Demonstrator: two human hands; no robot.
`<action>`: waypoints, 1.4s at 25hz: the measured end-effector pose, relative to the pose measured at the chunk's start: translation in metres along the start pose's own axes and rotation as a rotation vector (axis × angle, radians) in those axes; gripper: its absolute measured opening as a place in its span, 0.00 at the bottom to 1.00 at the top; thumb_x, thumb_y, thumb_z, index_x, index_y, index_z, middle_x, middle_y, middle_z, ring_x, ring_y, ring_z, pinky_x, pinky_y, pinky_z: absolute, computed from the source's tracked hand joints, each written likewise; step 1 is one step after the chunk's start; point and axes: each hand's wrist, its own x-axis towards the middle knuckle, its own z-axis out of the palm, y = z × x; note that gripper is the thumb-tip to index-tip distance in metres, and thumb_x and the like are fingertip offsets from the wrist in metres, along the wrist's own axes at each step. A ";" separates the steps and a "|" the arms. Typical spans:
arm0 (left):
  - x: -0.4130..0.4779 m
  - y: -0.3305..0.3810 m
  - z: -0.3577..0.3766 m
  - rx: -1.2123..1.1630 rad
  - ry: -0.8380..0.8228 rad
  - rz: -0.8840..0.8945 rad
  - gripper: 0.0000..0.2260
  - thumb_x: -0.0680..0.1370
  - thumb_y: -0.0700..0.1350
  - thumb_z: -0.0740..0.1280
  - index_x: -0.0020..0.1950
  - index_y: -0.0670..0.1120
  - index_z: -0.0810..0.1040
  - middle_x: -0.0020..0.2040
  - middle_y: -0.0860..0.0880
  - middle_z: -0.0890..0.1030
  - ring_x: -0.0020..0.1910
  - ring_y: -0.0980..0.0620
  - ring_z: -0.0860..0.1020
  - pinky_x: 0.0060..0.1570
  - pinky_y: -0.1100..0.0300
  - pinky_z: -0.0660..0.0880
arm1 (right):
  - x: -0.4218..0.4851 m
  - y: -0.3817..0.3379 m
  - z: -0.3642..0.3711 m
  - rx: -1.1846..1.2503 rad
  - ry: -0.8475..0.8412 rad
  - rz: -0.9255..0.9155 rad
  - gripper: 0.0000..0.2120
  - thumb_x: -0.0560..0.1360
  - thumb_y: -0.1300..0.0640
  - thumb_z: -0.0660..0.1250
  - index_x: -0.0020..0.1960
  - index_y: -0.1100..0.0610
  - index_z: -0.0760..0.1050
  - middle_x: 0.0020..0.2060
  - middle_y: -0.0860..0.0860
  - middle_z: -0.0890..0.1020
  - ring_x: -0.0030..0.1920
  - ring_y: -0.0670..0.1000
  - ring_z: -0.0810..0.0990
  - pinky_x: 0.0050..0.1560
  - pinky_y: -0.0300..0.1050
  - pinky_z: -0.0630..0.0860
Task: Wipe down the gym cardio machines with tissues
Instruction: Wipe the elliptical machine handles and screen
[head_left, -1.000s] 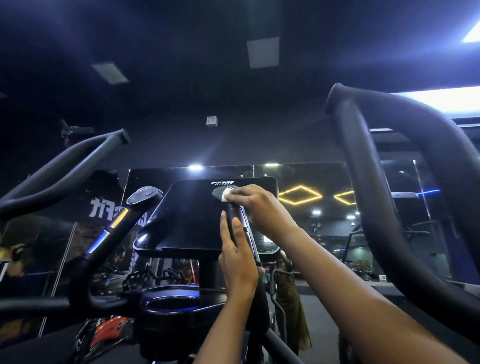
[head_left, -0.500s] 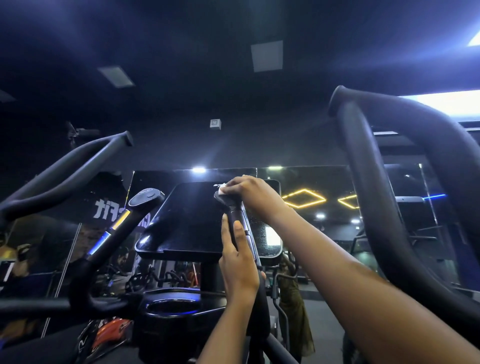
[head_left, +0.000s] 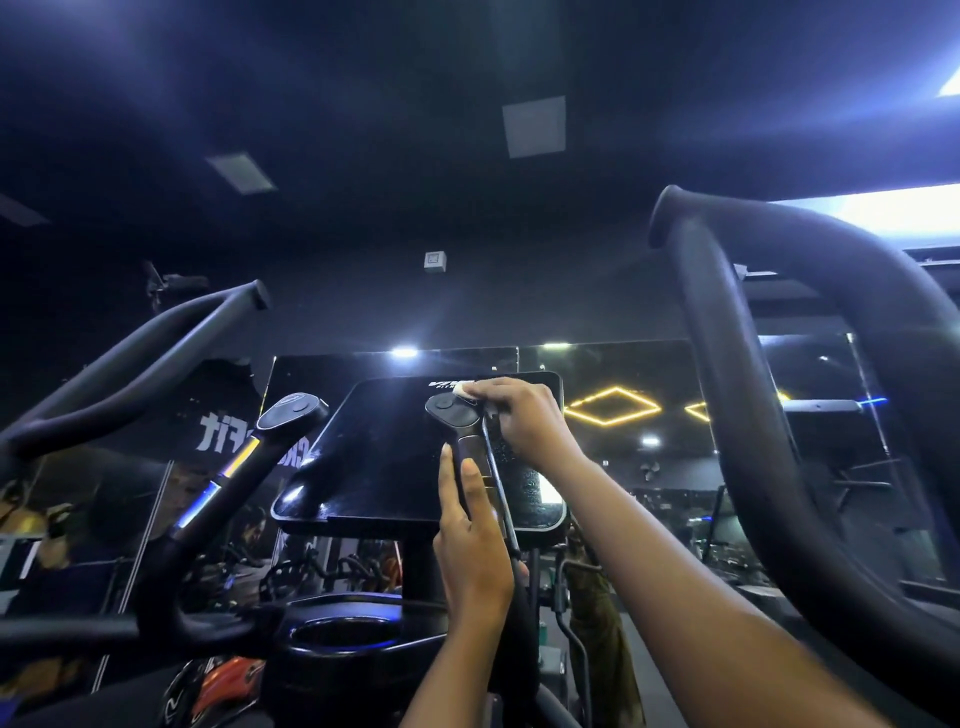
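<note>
Pretty dark gym, not much light to go on. Black ceiling with a couple of pale square panels, a bright light panel far right, and a little white box high on the dark wall. The mirror wall behind the machine reflects yellow diamond lights, plus some backwards white lettering on the left.

The machine's glossy black console sits dead centre, tilted back, with glare and faint smears on the surface. Two posts stand in front of it: the left grip post with a lit yellow-and-blue strip, and the right grip post topped by a round cap. Big curved swing arms frame it all, the left swing arm further off, the right swing arm close to the camera.

The right hand is up at the cap, fingers bunched down on a small white tissue pressed against the cap's upper right edge, just in front of the console's top. The left hand is lower on the same post, two fingers laid straight up along it and the thumb tip poking round the far side, so it's holding the post. Below, a cup holder ring glows blue.
</note>
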 end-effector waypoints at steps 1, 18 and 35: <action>0.000 -0.001 0.001 -0.004 0.002 0.002 0.21 0.82 0.55 0.48 0.76 0.58 0.56 0.50 0.62 0.74 0.34 0.76 0.73 0.34 0.77 0.67 | -0.006 0.002 0.003 0.082 0.061 0.063 0.16 0.74 0.69 0.63 0.59 0.58 0.79 0.56 0.52 0.81 0.59 0.48 0.78 0.56 0.22 0.65; 0.004 -0.004 0.004 0.042 0.081 -0.006 0.21 0.83 0.55 0.48 0.76 0.55 0.60 0.68 0.55 0.71 0.62 0.57 0.70 0.52 0.68 0.60 | -0.137 -0.028 0.003 0.631 0.304 0.330 0.17 0.74 0.71 0.63 0.52 0.51 0.80 0.47 0.41 0.83 0.49 0.37 0.80 0.50 0.30 0.74; 0.007 -0.010 0.005 0.079 0.089 -0.026 0.24 0.81 0.61 0.47 0.76 0.58 0.60 0.72 0.50 0.69 0.70 0.47 0.67 0.62 0.57 0.61 | -0.142 -0.023 0.012 0.534 0.194 0.304 0.18 0.75 0.70 0.62 0.60 0.54 0.77 0.52 0.41 0.80 0.49 0.33 0.78 0.51 0.29 0.73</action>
